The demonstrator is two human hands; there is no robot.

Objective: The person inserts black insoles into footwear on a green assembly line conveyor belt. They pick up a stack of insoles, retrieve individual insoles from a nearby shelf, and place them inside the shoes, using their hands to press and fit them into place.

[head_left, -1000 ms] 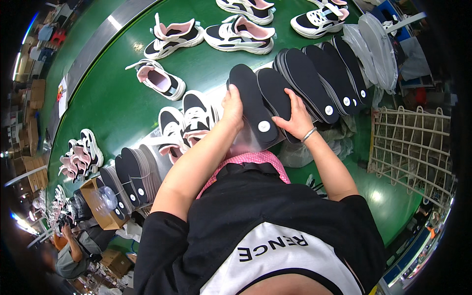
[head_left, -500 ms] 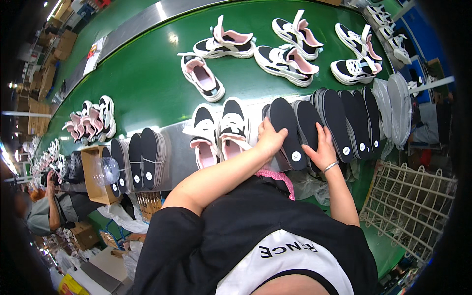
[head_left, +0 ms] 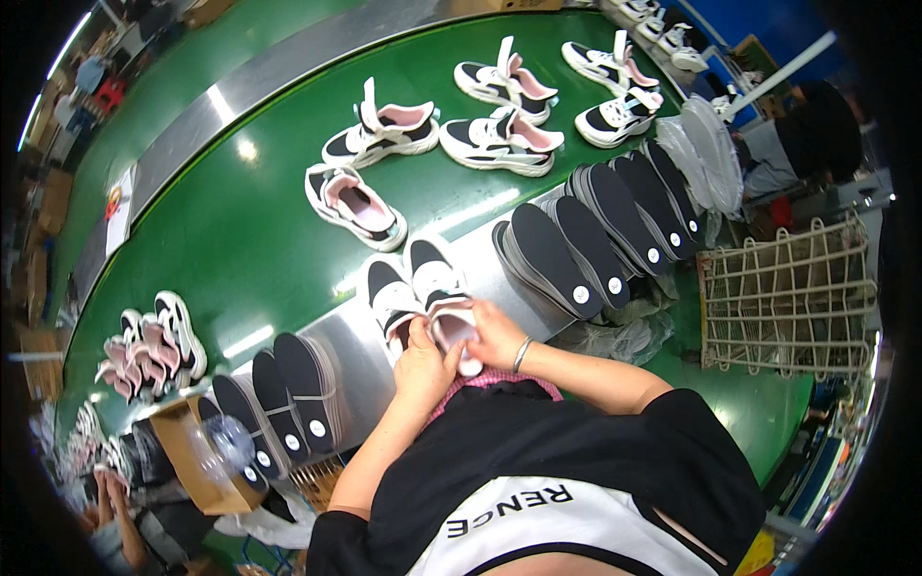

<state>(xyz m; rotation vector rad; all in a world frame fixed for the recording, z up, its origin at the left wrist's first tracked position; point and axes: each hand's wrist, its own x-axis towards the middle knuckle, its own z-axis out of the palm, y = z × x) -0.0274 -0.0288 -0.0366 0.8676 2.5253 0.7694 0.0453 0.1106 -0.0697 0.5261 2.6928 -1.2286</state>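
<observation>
Head view, the only one. Both hands sit together at the near edge of the table (head_left: 240, 221), right in front of the person's chest. Left hand (head_left: 421, 363) is curled around the heel end of the right-hand shoe of a pair; right hand (head_left: 493, 331) has its fingers closed on that same shoe (head_left: 444, 300) from the other side, near the pink opening. So both hands grip one shoe, neither open. Whether anything else, such as an insole, is pinched between the fingers cannot be told; the hands cover it.

The held shoe's long axis runs away from the person, toe pointing up-left toward the belt, heel in the hands. Its mate (head_left: 390, 292) lies just beside it on the left, parallel and touching or nearly so, closer to the left hand.

Insoles (head_left: 549, 259): a black fanned stack lies to the right of the hands, near but apart, long axes slanting up-left to down-right, with the round white stickers at the near ends. The right hand is clearly the nearer one to them. A second stack of insoles (head_left: 288, 398) lies to the left, near the left elbow, beside a cardboard box (head_left: 187, 451).

Further out on the green surface: a single shoe (head_left: 353, 204) lying open side up, more pairs beyond it, a cluster of shoes (head_left: 154, 341) far left. A wire basket (head_left: 788, 293) stands to the right, well apart.
</observation>
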